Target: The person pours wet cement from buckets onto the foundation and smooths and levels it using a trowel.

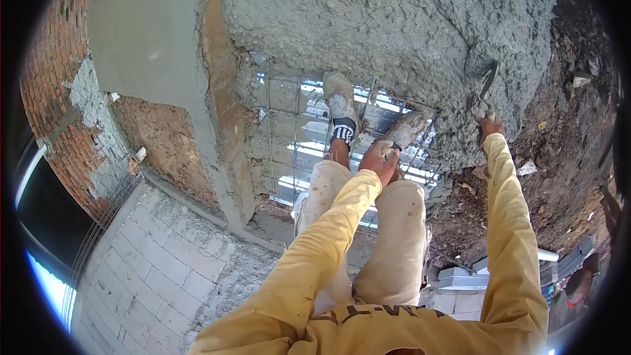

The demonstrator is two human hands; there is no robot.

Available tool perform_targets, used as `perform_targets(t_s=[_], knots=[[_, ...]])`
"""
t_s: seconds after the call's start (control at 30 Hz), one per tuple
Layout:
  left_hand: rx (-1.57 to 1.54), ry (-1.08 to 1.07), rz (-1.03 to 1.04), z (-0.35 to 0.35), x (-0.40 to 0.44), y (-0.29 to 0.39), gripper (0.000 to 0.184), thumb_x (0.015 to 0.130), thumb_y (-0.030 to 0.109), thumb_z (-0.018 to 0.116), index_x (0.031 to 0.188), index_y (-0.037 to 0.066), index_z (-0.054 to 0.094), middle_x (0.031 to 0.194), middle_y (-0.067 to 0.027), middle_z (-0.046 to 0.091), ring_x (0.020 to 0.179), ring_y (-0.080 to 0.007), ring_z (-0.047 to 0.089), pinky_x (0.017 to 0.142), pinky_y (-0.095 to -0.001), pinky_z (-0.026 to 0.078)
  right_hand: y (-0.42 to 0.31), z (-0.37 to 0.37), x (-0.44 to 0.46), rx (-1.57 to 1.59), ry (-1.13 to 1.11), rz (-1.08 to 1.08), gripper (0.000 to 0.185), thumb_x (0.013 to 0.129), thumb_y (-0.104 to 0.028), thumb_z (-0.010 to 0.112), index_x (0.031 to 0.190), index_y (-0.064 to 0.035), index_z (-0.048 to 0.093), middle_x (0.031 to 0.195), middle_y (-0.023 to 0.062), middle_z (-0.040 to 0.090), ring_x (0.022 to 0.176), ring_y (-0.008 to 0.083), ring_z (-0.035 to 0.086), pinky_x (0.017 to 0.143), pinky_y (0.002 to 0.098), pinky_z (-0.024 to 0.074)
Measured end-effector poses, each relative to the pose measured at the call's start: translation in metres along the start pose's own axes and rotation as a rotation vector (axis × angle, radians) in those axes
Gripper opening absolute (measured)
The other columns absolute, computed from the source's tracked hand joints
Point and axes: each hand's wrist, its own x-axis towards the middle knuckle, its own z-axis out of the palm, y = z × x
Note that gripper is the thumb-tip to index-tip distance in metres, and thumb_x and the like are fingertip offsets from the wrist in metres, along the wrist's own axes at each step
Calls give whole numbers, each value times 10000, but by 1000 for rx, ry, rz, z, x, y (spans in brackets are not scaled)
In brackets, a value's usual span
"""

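Observation:
My right hand (490,125) is closed round the handle of a trowel (488,83), whose blade lies against the wet grey concrete (394,20) at the right. My left hand (379,159) rests by my right ankle, above the knee of my pale trousers; its fingers are curled, and whether they hold anything is too small to make out. My feet, in cement-coated shoes (340,95), stand on a steel mesh (279,115) over shiny metal sheeting.
A smooth plastered surface (144,26) and a wooden board (220,46) are at the left. Beyond them is a brick wall (56,79). Pale blockwork (158,243) lies at lower left. Brown soil with rubble (559,151) borders the concrete on the right.

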Motion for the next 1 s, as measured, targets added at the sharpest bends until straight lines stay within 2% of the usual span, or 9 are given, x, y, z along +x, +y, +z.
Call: perform_targets(t_s=[0.13, 0.2, 0.5, 0.57, 0.6, 0.7, 0.8, 0.93, 1.0], knots=[[-21, 66, 3, -3, 12, 4, 404, 836, 313, 617, 1102, 13, 568, 1044, -175, 628, 981, -275, 607, 861, -357, 463, 33, -7, -26, 144, -85, 20, 451, 704, -200, 702, 1080, 10, 571, 926, 161, 652, 805, 241, 610, 745, 354, 477], [12, 89, -31, -10, 16, 22, 412, 818, 326, 632, 1082, 14, 584, 1013, -170, 641, 957, -267, 613, 856, -349, 465, 56, -1, -39, -23, -53, 31, 436, 699, -199, 701, 1063, 11, 585, 926, 156, 655, 818, 245, 614, 758, 354, 477], [-8, 201, -265, 9, 103, -65, 454, 773, 337, 662, 1067, -7, 614, 992, -140, 663, 927, -247, 613, 854, -352, 448, 71, 27, -124, 540, -263, 61, 548, 729, -190, 761, 1171, 13, 508, 959, 92, 639, 836, 155, 570, 771, 296, 470], [62, 167, -365, -10, 105, -31, 481, 778, 341, 664, 1109, -2, 602, 1027, -151, 657, 963, -251, 611, 871, -347, 444, 87, 43, -124, 586, -229, -51, 522, 736, -158, 772, 1161, -5, 510, 974, 55, 621, 837, 146, 559, 769, 286, 471], [97, 140, -417, -14, 107, -23, 494, 781, 344, 665, 1130, 1, 596, 1044, -156, 654, 981, -253, 610, 880, -345, 442, 76, 38, -132, 507, -230, 41, 503, 742, -153, 764, 1149, -1, 512, 969, 55, 620, 843, 137, 555, 778, 284, 471], [161, 88, -270, -2, 171, -125, 543, 796, 360, 655, 1182, -9, 564, 1123, -177, 623, 1042, -256, 591, 922, -344, 420, 96, 62, -136, 588, -252, 97, 482, 755, -151, 752, 1147, -19, 505, 893, 43, 618, 745, 112, 547, 668, 266, 480], [25, 104, -158, 1, 194, -105, 617, 786, 381, 656, 1224, -32, 519, 1134, -212, 605, 1053, -302, 578, 925, -360, 418, 96, 69, -145, 622, -267, 217, 424, 769, -136, 734, 1111, -42, 503, 815, 26, 605, 643, 94, 533, 556, 247, 467], [-240, 244, -396, 15, 227, -97, 671, 769, 374, 686, 1236, -63, 483, 1172, -183, 579, 1022, -277, 563, 889, -376, 418, 71, 77, -169, 763, -260, 314, 341, 787, -103, 706, 1046, -70, 487, 766, 27, 590, 544, 93, 525, 448, 241, 439], [-492, 331, -414, 29, 249, -136, 644, 775, 384, 677, 1206, -62, 505, 1138, -176, 590, 974, -275, 569, 863, -372, 424, 76, 88, -176, 785, -227, 274, 338, 788, -99, 706, 1044, -73, 486, 761, 31, 587, 526, 100, 524, 432, 244, 436]])
